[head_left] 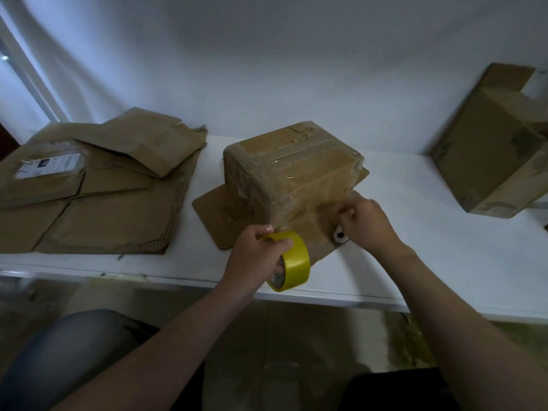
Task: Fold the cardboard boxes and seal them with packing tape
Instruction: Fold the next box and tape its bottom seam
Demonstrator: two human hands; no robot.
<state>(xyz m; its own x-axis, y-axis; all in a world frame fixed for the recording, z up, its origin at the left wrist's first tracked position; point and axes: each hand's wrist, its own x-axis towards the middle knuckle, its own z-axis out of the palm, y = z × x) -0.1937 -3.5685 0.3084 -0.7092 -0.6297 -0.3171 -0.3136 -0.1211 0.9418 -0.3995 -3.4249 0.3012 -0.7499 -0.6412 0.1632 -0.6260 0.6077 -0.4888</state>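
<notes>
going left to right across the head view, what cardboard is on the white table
flattened cardboard pile → taped box → far-right box. The left hand gripping the tape roll and the right hand overlap the taped box, so they are left out.

Grey trousers, L leg.

flattened cardboard left of taped box, another box far right.
</notes>
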